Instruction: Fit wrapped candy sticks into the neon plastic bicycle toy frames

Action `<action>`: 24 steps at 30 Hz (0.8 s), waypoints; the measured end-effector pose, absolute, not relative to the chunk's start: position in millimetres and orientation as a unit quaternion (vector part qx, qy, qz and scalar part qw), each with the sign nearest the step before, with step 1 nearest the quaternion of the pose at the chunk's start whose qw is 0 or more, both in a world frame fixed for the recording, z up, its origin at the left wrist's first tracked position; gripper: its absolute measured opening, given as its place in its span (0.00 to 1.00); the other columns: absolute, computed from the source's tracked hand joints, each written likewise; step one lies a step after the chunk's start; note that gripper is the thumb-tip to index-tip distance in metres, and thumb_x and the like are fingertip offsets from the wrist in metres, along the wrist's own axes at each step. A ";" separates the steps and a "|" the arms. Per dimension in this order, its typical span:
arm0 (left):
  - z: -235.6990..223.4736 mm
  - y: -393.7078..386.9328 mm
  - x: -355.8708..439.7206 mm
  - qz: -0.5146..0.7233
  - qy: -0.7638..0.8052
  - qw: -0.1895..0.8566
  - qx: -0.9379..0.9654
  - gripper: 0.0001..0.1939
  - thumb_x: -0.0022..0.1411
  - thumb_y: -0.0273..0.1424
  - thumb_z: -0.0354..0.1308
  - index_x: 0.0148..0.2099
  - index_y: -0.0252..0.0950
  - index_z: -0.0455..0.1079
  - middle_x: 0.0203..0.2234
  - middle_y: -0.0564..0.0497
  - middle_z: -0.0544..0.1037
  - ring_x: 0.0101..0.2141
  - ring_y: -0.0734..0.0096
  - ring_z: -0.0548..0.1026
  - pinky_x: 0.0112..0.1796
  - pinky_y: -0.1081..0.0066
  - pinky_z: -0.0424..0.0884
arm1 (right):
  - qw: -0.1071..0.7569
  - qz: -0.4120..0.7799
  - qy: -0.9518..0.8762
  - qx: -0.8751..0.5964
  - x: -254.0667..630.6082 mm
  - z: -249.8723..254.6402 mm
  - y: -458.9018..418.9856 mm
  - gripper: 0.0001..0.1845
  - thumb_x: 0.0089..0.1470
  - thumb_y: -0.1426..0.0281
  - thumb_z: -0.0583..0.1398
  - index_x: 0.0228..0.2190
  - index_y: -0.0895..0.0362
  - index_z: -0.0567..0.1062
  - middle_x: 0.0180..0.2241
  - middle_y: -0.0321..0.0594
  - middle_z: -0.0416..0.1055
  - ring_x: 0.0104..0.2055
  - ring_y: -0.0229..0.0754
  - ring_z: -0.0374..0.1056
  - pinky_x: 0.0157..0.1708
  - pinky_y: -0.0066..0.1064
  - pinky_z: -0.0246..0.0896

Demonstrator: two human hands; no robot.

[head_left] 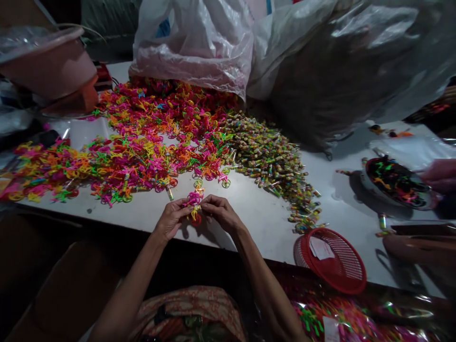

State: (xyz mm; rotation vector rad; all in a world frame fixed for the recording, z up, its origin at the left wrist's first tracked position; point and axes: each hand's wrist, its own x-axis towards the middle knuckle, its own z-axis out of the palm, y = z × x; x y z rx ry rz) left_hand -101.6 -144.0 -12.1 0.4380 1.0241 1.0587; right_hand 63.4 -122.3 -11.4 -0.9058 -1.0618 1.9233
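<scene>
Left hand (pixel 171 218) pinches small pink-and-yellow plastic pieces (pixel 194 198); right hand (pixel 223 213) has bunched fingertips beside them, grip unclear. Looks unfinished: big multicoloured plastic-piece heap (pixel 142 154) lies loose.

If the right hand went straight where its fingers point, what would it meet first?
Most likely the small pink toy held by the left hand; the right hand is so near that it may already touch it.
</scene>
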 end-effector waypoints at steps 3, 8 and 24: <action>-12.2 -147.4 -104.2 0.474 0.474 0.708 0.224 0.20 0.34 0.30 0.73 0.34 0.30 0.77 0.26 0.47 0.81 0.25 0.71 0.76 0.30 0.73 0.73 | 0.369 0.734 -0.440 -0.361 61.5 -11.2 -128.0 0.15 0.45 0.59 0.66 0.25 0.58 0.72 0.18 0.29 0.66 0.16 0.29 0.58 0.20 0.24 0.52; -12.6 -147.8 -108.2 0.469 0.543 0.622 0.313 0.18 0.35 0.33 0.72 0.32 0.32 0.78 0.24 0.49 0.80 0.24 0.72 0.74 0.27 0.74 0.70 | 0.395 0.626 -0.513 -0.435 47.1 -12.4 -140.9 0.11 0.49 0.62 0.62 0.26 0.57 0.71 0.20 0.31 0.66 0.21 0.32 0.60 0.22 0.25 0.55; -5.5 -105.3 -95.3 0.263 0.624 0.084 0.731 0.10 0.58 0.34 0.57 0.40 0.36 0.73 0.38 0.40 0.76 0.46 0.51 0.71 0.51 0.55 0.63 | 0.090 0.067 -0.618 -0.778 174.0 -2.5 -78.0 0.15 0.57 0.75 0.51 0.43 0.57 0.74 0.46 0.48 0.68 0.36 0.42 0.68 0.33 0.31 0.58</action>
